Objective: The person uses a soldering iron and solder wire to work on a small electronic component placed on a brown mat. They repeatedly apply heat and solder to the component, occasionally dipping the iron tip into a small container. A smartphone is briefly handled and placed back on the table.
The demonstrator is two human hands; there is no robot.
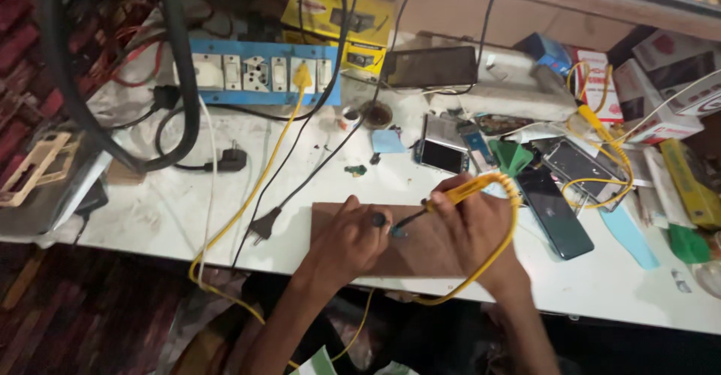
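My right hand [477,221] grips a yellow-handled soldering iron [462,190], its dark tip angled down to the left. The tip meets a small dark part [396,231] on a brown wooden board [432,251]. My left hand [353,236] rests on the board with its fingers pinched around a small dark round piece [379,219] beside that part. The iron's yellow cord [505,240] loops around my right wrist and runs off the table's front edge.
A blue switch-and-socket board [255,74] lies at the back left with a yellow plug in it. Black cables and loose plugs [259,228] cross the white table [165,210]. Several phones [554,211], opened phone parts and boxes crowd the right side.
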